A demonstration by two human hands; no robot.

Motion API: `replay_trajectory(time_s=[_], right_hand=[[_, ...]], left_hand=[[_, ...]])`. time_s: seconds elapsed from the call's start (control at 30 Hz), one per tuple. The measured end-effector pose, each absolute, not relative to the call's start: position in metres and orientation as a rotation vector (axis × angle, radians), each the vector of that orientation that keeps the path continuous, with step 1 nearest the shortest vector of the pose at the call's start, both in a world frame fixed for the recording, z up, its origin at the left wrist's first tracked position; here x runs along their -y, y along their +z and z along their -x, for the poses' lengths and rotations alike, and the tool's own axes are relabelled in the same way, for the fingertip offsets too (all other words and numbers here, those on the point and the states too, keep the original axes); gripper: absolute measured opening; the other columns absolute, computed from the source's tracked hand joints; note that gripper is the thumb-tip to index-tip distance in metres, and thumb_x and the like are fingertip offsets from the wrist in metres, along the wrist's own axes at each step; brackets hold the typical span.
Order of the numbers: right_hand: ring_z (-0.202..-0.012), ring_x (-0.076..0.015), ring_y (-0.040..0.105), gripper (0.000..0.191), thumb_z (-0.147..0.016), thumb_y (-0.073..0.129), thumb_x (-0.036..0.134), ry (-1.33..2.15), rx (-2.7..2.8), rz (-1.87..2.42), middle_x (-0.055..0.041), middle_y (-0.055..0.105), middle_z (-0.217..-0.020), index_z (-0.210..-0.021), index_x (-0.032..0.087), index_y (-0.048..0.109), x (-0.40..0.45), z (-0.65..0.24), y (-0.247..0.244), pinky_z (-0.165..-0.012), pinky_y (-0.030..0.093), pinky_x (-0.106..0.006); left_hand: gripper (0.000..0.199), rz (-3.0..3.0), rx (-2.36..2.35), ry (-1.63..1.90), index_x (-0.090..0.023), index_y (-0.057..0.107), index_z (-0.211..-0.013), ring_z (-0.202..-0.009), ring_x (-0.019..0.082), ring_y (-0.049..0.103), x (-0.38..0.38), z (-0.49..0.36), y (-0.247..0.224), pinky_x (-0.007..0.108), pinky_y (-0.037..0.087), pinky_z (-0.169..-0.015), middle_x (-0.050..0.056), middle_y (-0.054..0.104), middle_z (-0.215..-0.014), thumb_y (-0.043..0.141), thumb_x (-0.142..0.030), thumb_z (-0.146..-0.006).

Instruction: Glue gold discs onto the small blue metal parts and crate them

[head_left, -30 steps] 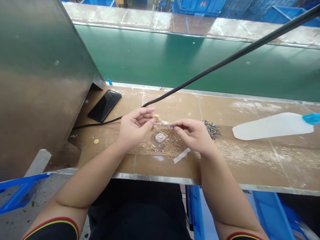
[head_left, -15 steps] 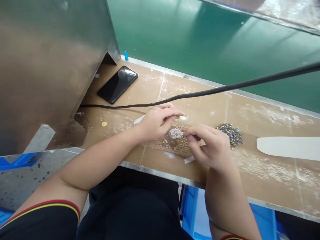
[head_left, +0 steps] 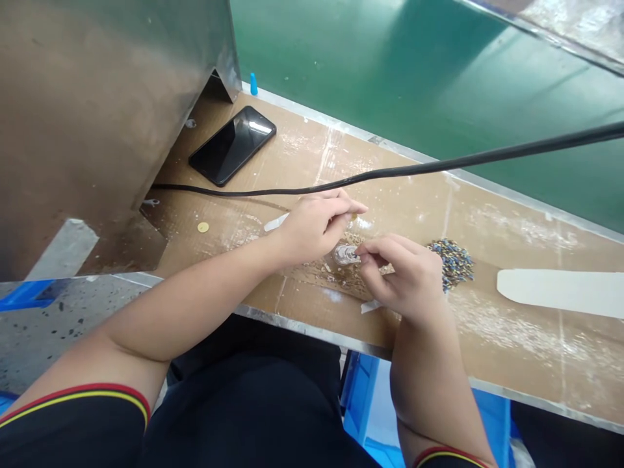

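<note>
My left hand [head_left: 324,224] hovers over the board with its thumb and fingers pinched around a small yellow piece [head_left: 354,216], mostly covered by the fingertips. My right hand [head_left: 402,270] is closed in a pinch at the edge of a whitish, glossy blob [head_left: 345,254], which looks like paste or glue in a small clear holder. The small piece in its fingertips is almost hidden; a bit of blue showed there a moment earlier. To the right of this hand lies a heap of tiny blue and brass-coloured parts [head_left: 451,263].
A black phone [head_left: 233,146] lies at the back left, near a metal housing [head_left: 107,130]. A black cable [head_left: 292,191] crosses above the hands. On the brown board [head_left: 517,364] are a yellow disc [head_left: 203,227] and a white strip [head_left: 560,292]. A blue cap [head_left: 253,84] stands behind.
The camera view has shifted slightly. My right fingertips have come closer over the blob, covering the blue bit. My left hand keeps its pinch.
</note>
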State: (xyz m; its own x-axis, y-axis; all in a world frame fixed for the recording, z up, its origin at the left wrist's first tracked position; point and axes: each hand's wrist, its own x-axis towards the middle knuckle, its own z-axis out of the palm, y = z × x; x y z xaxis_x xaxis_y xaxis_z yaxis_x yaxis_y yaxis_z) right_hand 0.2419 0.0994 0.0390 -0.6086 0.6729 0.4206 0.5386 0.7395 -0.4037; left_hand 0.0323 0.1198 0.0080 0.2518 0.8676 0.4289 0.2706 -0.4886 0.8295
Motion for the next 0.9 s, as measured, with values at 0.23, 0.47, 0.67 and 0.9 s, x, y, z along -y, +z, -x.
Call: replay_trajectory(time_s=[0.23,0.47,0.67,0.9], right_hand=[[-0.066,-0.0182,0.066,0.015,-0.095,0.054,0.015,0.32,2.387,0.907,0.0002,0.067,-0.075,-0.094,0.026,0.064,-0.098,-0.244,0.04,-0.06,0.051,-0.031],[-0.065,-0.0181,0.066,0.015,-0.095,0.056,0.014,0.303,2.387,0.878,-0.0006,0.071,-0.078,-0.094,0.025,0.066,-0.098,-0.246,0.042,-0.06,0.054,-0.031],[-0.069,-0.0214,0.072,0.021,-0.094,0.06,0.012,0.271,2.083,0.989,-0.0012,0.075,-0.08,-0.096,0.029,0.071,-0.092,-0.237,0.046,-0.063,0.06,-0.036],[-0.08,-0.0235,0.078,0.011,-0.1,0.063,0.024,0.365,1.901,1.081,-0.0035,0.08,-0.091,-0.1,0.029,0.072,-0.092,-0.227,0.034,-0.068,0.067,-0.039]], left_hand=[[0.024,-1.722,-1.1,1.202,-0.016,0.078,-0.108,-0.101,0.018,0.072,-0.119,-0.033,0.01,0.033,0.058,-0.097,0.008,0.077,-0.109,0.057,-0.009,-0.098],[0.019,-1.478,-1.078,1.136,-0.016,0.074,-0.105,-0.075,0.012,0.068,-0.12,-0.036,0.01,0.026,0.057,-0.077,0.003,0.074,-0.089,0.056,-0.014,-0.1],[0.02,-1.268,-1.039,1.07,-0.013,0.079,-0.109,-0.078,0.013,0.071,-0.119,-0.036,0.019,0.027,0.061,-0.076,0.006,0.077,-0.09,0.066,-0.011,-0.094],[0.012,-1.021,-0.947,1.022,-0.013,0.077,-0.104,-0.073,0.012,0.071,-0.117,-0.038,0.018,0.025,0.063,-0.074,0.006,0.076,-0.085,0.07,-0.014,-0.094]])
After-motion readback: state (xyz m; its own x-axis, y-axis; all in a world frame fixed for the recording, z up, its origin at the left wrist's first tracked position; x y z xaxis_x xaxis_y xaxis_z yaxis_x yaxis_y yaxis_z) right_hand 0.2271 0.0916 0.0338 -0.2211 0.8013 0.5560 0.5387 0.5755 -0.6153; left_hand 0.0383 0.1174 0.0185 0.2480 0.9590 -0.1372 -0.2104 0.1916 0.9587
